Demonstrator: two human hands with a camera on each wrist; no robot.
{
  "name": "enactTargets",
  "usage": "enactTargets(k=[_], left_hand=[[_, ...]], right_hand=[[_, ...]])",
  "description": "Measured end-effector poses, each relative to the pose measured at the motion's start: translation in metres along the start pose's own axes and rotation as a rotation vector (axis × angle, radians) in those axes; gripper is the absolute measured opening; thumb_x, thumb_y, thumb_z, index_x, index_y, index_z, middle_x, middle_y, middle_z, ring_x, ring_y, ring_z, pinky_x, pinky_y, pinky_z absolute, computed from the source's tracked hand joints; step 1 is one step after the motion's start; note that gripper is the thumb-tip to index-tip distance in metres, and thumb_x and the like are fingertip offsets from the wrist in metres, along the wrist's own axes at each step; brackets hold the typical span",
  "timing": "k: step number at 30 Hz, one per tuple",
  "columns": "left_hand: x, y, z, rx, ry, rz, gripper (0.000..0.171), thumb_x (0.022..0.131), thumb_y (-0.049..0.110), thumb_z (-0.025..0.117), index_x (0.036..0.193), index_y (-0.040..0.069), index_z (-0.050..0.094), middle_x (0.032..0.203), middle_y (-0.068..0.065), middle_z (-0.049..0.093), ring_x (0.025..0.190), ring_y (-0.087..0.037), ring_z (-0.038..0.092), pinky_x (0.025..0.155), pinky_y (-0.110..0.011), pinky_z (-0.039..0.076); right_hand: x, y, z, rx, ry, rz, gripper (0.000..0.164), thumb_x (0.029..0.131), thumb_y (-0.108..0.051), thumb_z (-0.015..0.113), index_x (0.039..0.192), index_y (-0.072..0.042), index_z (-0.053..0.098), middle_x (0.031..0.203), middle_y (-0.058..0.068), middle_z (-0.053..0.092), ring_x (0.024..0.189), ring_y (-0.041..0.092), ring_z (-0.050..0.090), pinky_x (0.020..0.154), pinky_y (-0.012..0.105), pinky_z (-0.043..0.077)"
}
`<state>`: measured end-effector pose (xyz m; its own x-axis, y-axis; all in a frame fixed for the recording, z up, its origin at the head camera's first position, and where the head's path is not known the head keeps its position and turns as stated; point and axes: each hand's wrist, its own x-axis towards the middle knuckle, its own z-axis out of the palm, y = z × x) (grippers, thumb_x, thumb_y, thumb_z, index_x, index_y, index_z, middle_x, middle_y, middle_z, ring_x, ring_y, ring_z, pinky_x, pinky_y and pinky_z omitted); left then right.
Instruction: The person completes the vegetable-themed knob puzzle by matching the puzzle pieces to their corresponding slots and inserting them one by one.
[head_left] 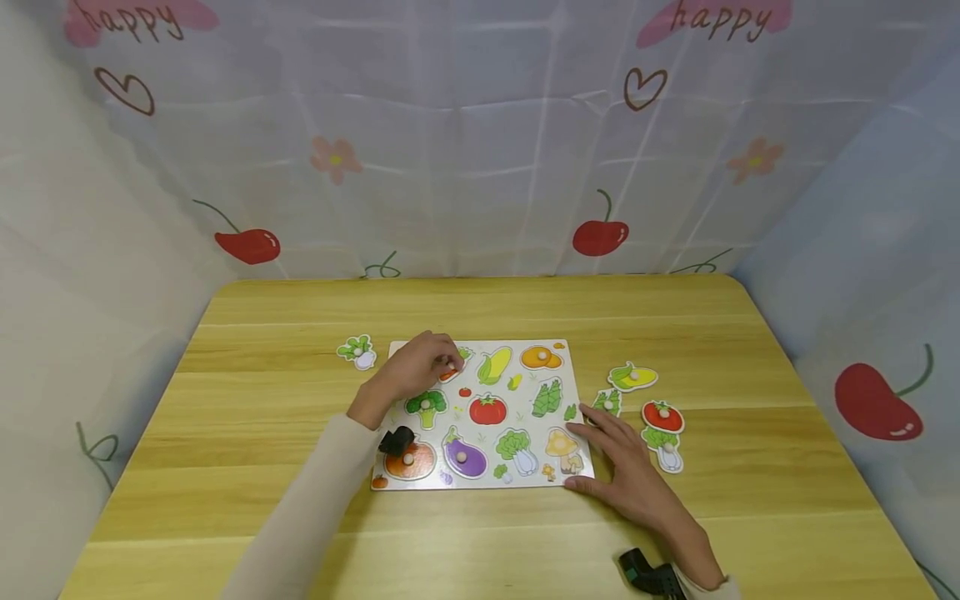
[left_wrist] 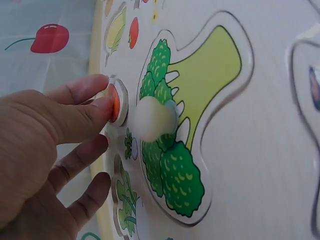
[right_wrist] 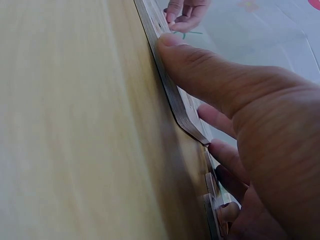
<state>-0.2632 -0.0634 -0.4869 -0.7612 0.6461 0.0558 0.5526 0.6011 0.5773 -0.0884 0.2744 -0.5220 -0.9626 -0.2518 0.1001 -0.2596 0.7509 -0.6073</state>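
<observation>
A white vegetable puzzle board (head_left: pixel 480 481) lies on the wooden table. Over its upper left part, my left hand (head_left: pixel 412 364) pinches a carrot piece (left_wrist: pixel 116 102) between thumb and fingers, at or just above the board; whether it sits fully in a slot is hidden. Beside it, a knobbed broccoli piece (left_wrist: pixel 210 65) lies in its recess. My right hand (head_left: pixel 633 475) rests on the board's lower right edge with fingers extended, its thumb (right_wrist: pixel 200 62) touching the rim. A pumpkin piece (head_left: pixel 420 471) and an eggplant piece (head_left: pixel 474 468) also show knobs.
Right of the board lie a loose corn piece (head_left: pixel 633 379), a green leafy piece (head_left: pixel 604 400), a tomato piece (head_left: pixel 660 425) and a cabbage piece (head_left: pixel 670 461). Another leafy piece (head_left: pixel 364 361) lies to its left. A printed curtain (head_left: pixel 450 192) stands behind the table.
</observation>
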Motion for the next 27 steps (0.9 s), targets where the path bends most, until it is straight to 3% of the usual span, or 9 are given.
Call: enactTargets(k=[18, 27], left_hand=[[0.002, 0.002, 0.008, 0.053, 0.029, -0.053, 0.017, 0.096, 0.003, 0.063, 0.098, 0.013, 0.077, 0.105, -0.002, 0.071, 0.096, -0.022, 0.055, 0.088, -0.038, 0.05], [-0.012, 0.004, 0.002, 0.008, 0.081, -0.07, 0.019, 0.098, 0.007, 0.063, 0.112, 0.011, 0.074, 0.118, -0.005, 0.068, 0.11, -0.026, 0.056, 0.097, -0.042, 0.049]], right_hand=[[0.0, -0.001, -0.001, 0.019, 0.003, 0.0, 0.074, 0.073, -0.043, 0.087, 0.139, -0.022, 0.059, 0.158, 0.009, 0.04, 0.146, 0.04, 0.028, 0.112, 0.065, 0.018], [-0.001, -0.002, -0.001, 0.007, 0.004, 0.006, 0.074, 0.074, -0.044, 0.086, 0.139, -0.023, 0.059, 0.158, 0.009, 0.04, 0.146, 0.04, 0.028, 0.113, 0.065, 0.018]])
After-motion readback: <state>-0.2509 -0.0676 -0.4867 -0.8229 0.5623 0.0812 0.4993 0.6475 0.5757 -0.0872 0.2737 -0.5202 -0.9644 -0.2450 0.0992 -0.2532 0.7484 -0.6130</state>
